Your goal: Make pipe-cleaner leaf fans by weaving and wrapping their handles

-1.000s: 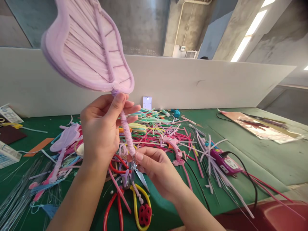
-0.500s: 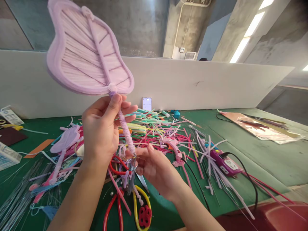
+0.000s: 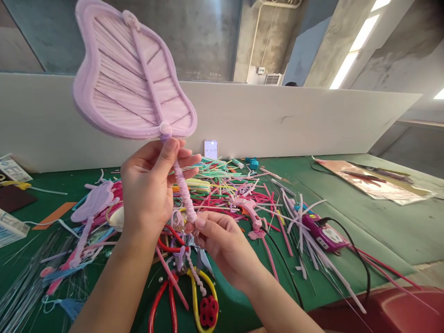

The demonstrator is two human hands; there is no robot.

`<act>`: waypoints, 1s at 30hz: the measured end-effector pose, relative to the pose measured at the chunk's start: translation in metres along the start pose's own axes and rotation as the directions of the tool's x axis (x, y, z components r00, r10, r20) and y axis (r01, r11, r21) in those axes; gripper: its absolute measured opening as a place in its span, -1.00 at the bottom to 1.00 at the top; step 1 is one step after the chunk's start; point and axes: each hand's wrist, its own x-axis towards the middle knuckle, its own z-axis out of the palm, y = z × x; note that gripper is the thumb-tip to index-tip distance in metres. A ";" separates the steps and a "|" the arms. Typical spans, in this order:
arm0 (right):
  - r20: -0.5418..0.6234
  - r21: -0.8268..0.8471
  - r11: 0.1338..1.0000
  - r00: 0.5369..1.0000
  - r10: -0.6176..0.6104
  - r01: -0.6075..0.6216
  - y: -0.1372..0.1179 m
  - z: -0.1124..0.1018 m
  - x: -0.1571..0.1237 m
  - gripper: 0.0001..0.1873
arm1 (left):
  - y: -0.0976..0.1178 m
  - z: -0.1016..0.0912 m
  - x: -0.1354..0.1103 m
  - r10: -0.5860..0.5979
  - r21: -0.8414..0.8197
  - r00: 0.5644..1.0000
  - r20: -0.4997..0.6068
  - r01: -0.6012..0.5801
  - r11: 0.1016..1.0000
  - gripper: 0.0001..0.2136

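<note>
Upper left of the frame, the lilac fan (image 3: pixel 128 78) tilts above the left hand (image 3: pixel 149 185), whose grip pinches the top of its handle (image 3: pixel 183 189), other fingers loose; near centre, the right hand (image 3: pixel 227 245) has just re-pinched the lower tip, steadying both ends

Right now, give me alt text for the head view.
A lilac fan-like piece is held up, the left grip near the top of its wrapped handle, the right grip at its lower end. Below, coloured strips, scissors and a pink glue gun lie on a green table.
</note>
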 end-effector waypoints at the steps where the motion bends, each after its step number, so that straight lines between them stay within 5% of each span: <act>1: 0.004 -0.037 0.999 1.000 -0.014 0.014 0.000 0.000 -0.001 -0.75 | 0.000 0.000 0.000 0.002 0.001 1.000 -0.010 -0.002 1.000 -0.90; 8: -0.123 -0.419 0.871 0.934 -0.335 0.257 0.002 -0.002 -0.005 -0.79 | 0.003 0.002 -0.001 0.038 -0.014 0.996 -0.077 -0.039 0.999 -0.87; 17: -0.062 -0.489 0.793 0.892 -0.447 0.363 0.005 -0.001 -0.002 -0.83 | 0.003 0.001 -0.004 0.039 0.076 0.996 -0.075 -0.033 0.997 -0.88; 20: -0.040 -0.497 0.797 0.908 -0.416 0.343 0.006 -0.003 -0.004 -0.84 | 0.004 0.001 -0.004 0.051 0.080 0.995 -0.087 -0.044 0.996 -0.87; 24: -0.004 -0.477 0.842 0.957 -0.289 0.252 0.009 -0.005 -0.006 -0.43 | 0.005 -0.002 -0.001 0.046 0.077 0.992 -0.115 -0.037 0.996 -0.88; 30: -0.055 -0.332 0.915 0.963 -0.263 0.231 0.012 -0.002 -0.003 -0.70 | 0.002 -0.005 0.003 0.037 0.094 0.992 -0.121 -0.026 0.995 -0.88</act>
